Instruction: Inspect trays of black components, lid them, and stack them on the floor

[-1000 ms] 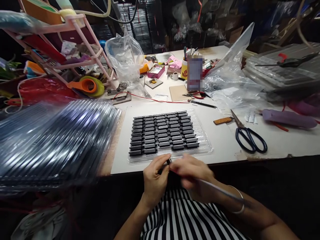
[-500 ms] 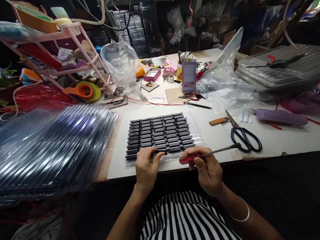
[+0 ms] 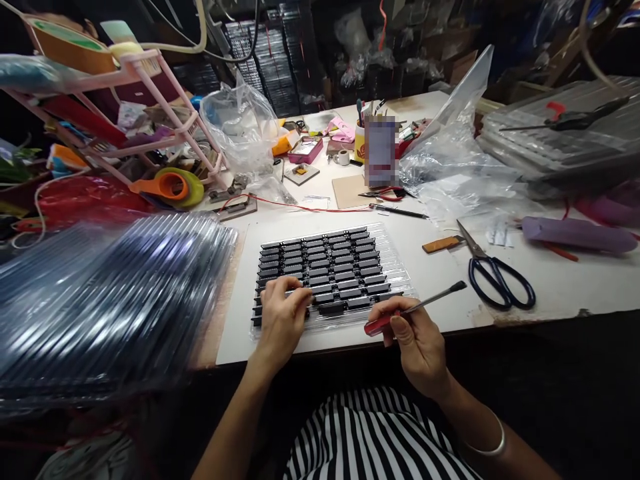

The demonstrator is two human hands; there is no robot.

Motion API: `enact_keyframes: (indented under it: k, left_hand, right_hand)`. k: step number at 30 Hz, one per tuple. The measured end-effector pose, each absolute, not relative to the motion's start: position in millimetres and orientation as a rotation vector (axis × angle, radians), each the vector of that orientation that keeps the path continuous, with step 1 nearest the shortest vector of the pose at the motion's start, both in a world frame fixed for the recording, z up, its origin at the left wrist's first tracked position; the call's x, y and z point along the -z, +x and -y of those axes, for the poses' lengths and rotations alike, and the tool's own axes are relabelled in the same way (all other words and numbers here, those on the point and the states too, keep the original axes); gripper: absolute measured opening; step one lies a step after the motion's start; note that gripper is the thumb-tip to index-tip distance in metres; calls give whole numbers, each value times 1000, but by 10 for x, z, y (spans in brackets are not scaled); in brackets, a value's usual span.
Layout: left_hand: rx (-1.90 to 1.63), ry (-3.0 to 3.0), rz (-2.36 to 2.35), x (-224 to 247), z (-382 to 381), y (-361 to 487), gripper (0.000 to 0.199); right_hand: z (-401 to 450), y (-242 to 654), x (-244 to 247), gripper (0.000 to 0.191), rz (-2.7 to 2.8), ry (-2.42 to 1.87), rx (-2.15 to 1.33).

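A clear plastic tray point(image 3: 400, 267) lies on the white table, filled with rows of small black toothed parts point(image 3: 345, 277). Over its near left area is my left hand point(image 3: 281, 317), thumb and fingers pinched together down among the parts. Whatever sits between those fingertips is hidden. My right hand point(image 3: 420, 343) grips a screwdriver point(image 3: 433, 300) by its red handle, just off the tray's near right corner. The metal shaft points up and to the right, ending in a dark tip.
Stacked clear trays point(image 3: 115, 300) stand close on the left. Scissors point(image 3: 500, 280) and an orange-brown cutter point(image 3: 443, 245) lie to the right. Behind are pliers point(image 3: 385, 194), a black pen point(image 3: 400, 211), a pink rack point(image 3: 165, 127) and plastic bags point(image 3: 455, 160).
My left hand has moved left and slightly away from me over the tray; the black part seen at its fingertips earlier is no longer visible there. The right hand still holds the screwdriver, barely shifted.
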State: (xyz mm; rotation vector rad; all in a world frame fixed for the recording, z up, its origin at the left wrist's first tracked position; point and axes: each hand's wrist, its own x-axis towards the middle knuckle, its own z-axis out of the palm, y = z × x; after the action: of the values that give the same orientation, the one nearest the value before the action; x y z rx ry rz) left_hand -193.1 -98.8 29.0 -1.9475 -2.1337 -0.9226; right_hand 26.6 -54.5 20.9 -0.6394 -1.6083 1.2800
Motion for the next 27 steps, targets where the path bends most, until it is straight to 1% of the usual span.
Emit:
enact_keyframes:
  k: [3,6,12,16,18,20,24,26,27]
  left_hand:
    - [667,-2098,2147,-297,918,-1887,11]
    - [551,-2156,2135,-291,882,-1871,14]
    - [652,-2175,2032,-240,876,-1908,14]
    - [606,-2187,2008,-241,867,-1927,11]
    - [618,-2180,2016,-243,868,-1940,9]
    - [663,-2159,2033,-238,880,-1952,7]
    - [677,-2099,2060,-228,903,-1948,4]
    - [631,-2097,2088,-245,895,-1929,3]
    - [615,-2103,2105,-261,887,-1921,3]
  right_hand:
    - [555,277,-212,15,1618,-634,-1283]
    - [572,297,-211,13,1642,-639,-1272]
    - [690,263,-164,13,1784,-597,-1347]
    - [797,196,-176,13,1976,-489,-1317]
    - [839,175,-204,16,2014,-530,-1355]
    - [866,167,-223,20,1958,-653,-1568]
    - [847,149,-191,31,1598,-822,-2224]
    - [810,120,-162,36,1431,-803,-2437]
    - [793,102,-153,38,1373,-780,-2485]
